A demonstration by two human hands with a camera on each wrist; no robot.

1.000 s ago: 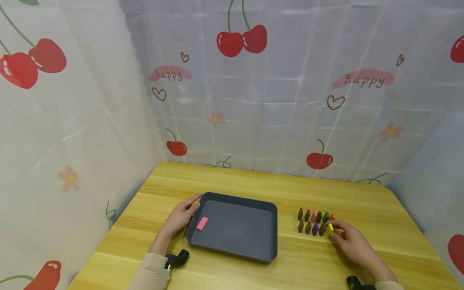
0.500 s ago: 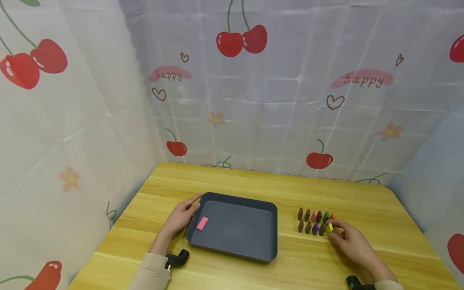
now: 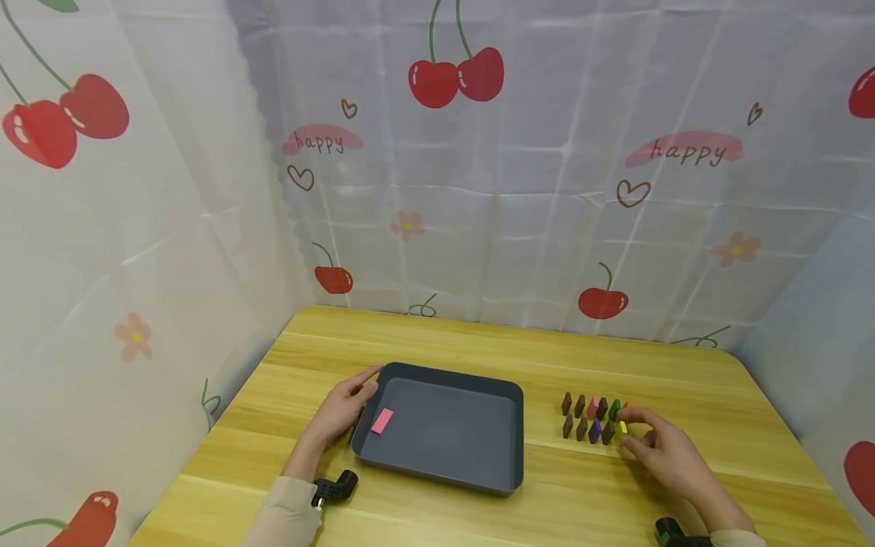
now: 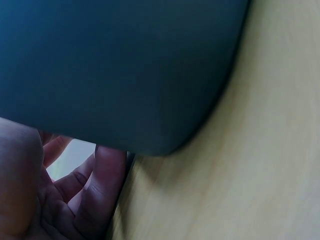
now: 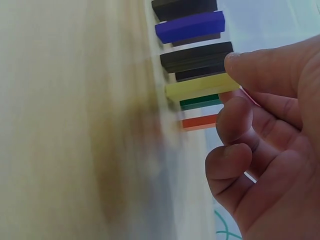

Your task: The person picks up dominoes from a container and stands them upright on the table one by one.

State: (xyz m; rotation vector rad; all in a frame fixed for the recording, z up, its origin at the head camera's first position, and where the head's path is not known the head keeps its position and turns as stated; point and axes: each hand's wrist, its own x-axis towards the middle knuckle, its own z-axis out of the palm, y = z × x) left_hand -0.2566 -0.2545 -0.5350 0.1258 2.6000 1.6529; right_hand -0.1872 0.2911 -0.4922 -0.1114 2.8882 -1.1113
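A dark grey tray (image 3: 451,429) lies on the wooden table, with one flat pink block (image 3: 382,421) inside near its left wall. My left hand (image 3: 342,406) grips the tray's left side, its thumb at the rim; the left wrist view shows bent fingers (image 4: 107,170) beyond the tray wall. To the right of the tray, small blocks stand upright in two rows. My right hand (image 3: 663,448) pinches the yellow block (image 5: 200,87) at the right end of the near row, between thumb and index finger. A purple block (image 3: 595,431) and a brown block (image 3: 608,433) stand beside it.
The far row holds a pink block (image 3: 592,408), a green block (image 3: 615,409), an orange block (image 5: 200,122) partly behind my fingers, and brown blocks. A cherry-patterned curtain (image 3: 492,251) encloses the table (image 3: 581,501) at the back and sides.
My right hand has shifted very slightly, and the yellow block has turned so that less of its face shows. The left hand and tray stay put.
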